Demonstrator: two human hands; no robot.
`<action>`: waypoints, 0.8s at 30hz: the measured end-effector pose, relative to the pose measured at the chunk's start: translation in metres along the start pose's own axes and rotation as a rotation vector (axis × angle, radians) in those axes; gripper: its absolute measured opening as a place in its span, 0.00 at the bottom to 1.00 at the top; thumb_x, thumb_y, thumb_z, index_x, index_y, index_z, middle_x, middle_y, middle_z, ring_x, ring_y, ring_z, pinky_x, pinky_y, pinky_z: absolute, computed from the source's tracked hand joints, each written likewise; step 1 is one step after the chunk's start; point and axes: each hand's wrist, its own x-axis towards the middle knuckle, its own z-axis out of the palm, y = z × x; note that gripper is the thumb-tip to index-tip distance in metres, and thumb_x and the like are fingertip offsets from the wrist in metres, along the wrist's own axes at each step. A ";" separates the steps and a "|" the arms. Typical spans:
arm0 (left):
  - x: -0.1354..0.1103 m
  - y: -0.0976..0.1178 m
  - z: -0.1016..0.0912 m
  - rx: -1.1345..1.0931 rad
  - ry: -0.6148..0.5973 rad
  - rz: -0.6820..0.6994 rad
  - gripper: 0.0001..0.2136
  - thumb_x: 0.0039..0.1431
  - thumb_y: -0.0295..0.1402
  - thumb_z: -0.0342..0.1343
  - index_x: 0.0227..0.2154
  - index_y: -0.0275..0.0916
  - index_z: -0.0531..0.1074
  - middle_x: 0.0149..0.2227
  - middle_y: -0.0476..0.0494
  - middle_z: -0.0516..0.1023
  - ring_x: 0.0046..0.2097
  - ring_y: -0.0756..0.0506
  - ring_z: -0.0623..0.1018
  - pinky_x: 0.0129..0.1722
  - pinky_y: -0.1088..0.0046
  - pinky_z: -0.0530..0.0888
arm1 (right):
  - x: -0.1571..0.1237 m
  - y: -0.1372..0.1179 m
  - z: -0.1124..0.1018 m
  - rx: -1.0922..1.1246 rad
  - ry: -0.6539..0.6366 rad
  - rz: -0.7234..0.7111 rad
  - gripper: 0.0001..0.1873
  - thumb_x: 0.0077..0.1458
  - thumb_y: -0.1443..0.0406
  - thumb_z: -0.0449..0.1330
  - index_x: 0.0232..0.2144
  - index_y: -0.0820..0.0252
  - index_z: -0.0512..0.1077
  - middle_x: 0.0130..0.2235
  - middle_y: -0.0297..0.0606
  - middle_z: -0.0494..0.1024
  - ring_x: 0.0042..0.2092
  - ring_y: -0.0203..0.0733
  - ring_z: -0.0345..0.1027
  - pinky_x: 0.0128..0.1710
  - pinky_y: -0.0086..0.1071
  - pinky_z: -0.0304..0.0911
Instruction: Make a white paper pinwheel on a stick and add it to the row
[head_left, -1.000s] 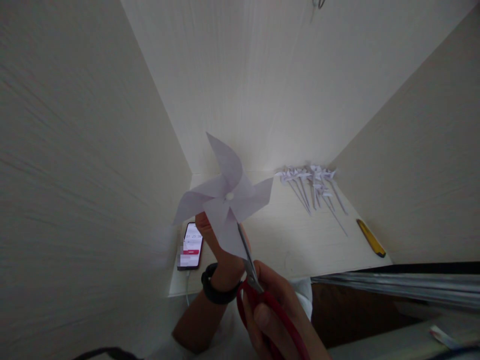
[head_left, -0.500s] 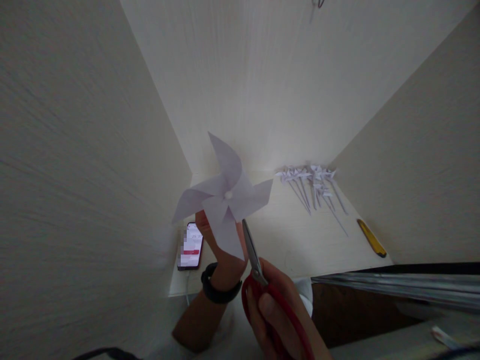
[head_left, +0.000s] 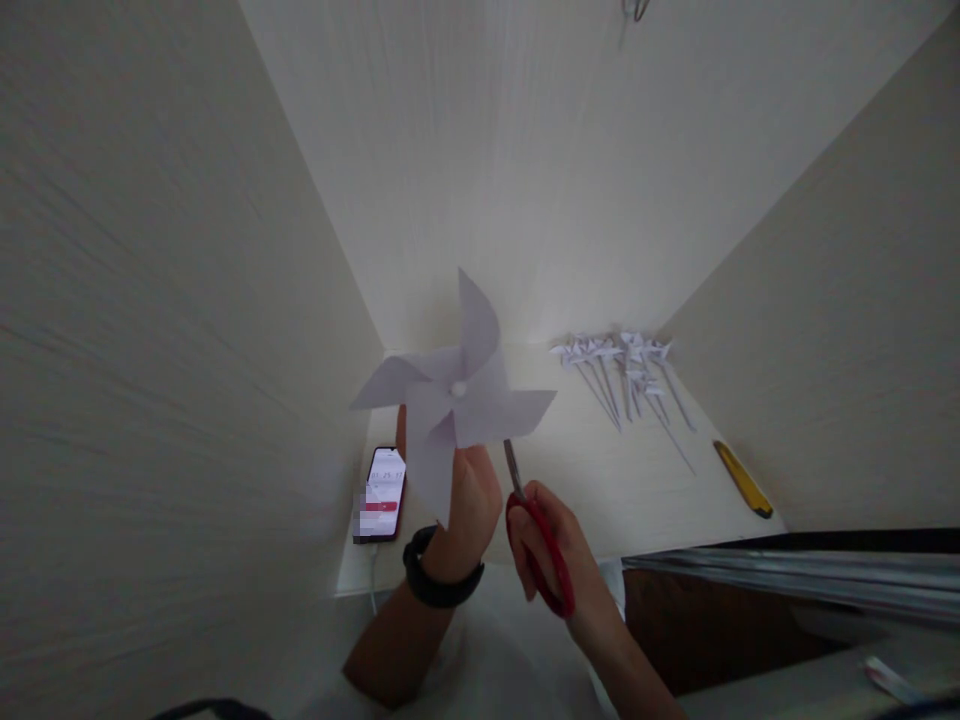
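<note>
A white paper pinwheel [head_left: 480, 365] with curled blades and a round white centre faces me in the middle of the view. Behind it is my left hand [head_left: 474, 495], a black band on its wrist; the fingers are mostly covered by the blades, and they appear closed on the pinwheel from the back. My right hand [head_left: 551, 530] grips red-handled scissors [head_left: 541, 550], the fingers in the handle loops. Their metal blades look together and point up, close below the pinwheel's right blade. Whether the tips touch the paper I cannot tell.
Several paper pinwheels [head_left: 619, 350] on thin sticks lie at the back right of the white tabletop [head_left: 592, 480]. A yellow cutter knife [head_left: 742, 478] rests by the right edge. At left lies a lit phone [head_left: 384, 495] with a cable. Pale walls enclose three sides.
The pinwheel has turned slightly clockwise. My right hand with the scissors has shifted away from me and a little to the right, and the scissors have tilted.
</note>
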 end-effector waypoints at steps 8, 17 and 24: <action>0.001 0.002 0.002 -0.071 0.049 0.034 0.13 0.45 0.43 0.67 0.34 0.48 0.76 0.45 0.56 0.79 0.57 0.46 0.72 0.58 0.68 0.69 | 0.057 0.075 -0.039 -0.378 0.221 0.017 0.17 0.51 0.50 0.58 0.26 0.54 0.60 0.20 0.28 0.69 0.21 0.37 0.63 0.21 0.29 0.57; 0.001 -0.001 0.002 -0.070 0.081 0.027 0.18 0.38 0.50 0.69 0.33 0.51 0.77 0.44 0.57 0.79 0.57 0.44 0.73 0.56 0.66 0.72 | 0.084 0.135 -0.066 -0.761 0.347 -0.018 0.06 0.57 0.62 0.58 0.33 0.59 0.68 0.30 0.37 0.76 0.33 0.43 0.72 0.35 0.36 0.63; 0.002 0.005 0.008 -0.053 0.043 0.037 0.22 0.36 0.51 0.69 0.37 0.52 0.76 0.47 0.56 0.79 0.58 0.44 0.73 0.58 0.65 0.70 | 0.090 0.161 -0.081 -0.910 0.334 -0.115 0.10 0.61 0.61 0.58 0.40 0.63 0.71 0.42 0.38 0.76 0.43 0.41 0.71 0.44 0.41 0.69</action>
